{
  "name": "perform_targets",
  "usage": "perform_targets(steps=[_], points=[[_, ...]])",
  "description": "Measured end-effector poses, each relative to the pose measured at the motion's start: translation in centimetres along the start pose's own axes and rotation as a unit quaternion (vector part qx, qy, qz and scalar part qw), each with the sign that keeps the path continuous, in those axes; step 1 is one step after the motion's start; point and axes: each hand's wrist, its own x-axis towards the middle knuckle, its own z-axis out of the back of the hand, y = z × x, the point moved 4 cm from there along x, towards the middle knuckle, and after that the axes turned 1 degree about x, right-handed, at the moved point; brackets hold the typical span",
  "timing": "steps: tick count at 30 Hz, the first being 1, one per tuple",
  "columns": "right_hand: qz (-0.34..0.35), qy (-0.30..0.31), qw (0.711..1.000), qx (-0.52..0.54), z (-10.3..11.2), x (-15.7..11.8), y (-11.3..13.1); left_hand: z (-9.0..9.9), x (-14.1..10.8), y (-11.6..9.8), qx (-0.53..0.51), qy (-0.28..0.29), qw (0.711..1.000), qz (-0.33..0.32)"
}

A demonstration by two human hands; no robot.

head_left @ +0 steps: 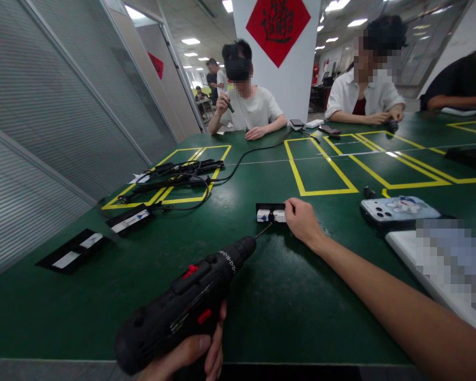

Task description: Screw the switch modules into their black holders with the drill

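1. Fingers of the left hand are wrapped round the handle of the black drill, thumb showing on the near side; whether one presses the trigger, nobody can tell from this angle.

2. Across to the right hand, and it's a tight pinch, thumb and fingers drawn in on the right end of a small black-and-white piece, some fingertips out of sight.

3. Now the line that counts: the piece sits far and right of the left hand, right off the drill's nose. The drill slants from near left to far right, and its bit points at the dark middle of the white face. Touching or just short? Can't be told.

4. Long axis of the piece: left to right across the green table, so the bit meets that line at a slant from the near left. The right hand is the closer one, already in contact; the left is a whole drill back.

5. Edges, then: the table's near edge runs close by the drill's rear end and the left hand.

6. Room to move: green surface stretches left towards two black panels and far towards yellow tape; rightward, the forearm bars the way, with a phone beyond.
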Motion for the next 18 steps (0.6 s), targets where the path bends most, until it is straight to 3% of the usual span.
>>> perform_targets(steps=[18], points=[[-0.001,-0.005,1.000,0.004,-0.17,0.05,-0.17,0.01,-0.07,0.32,-0.005,-0.009,1.000,0.012]])
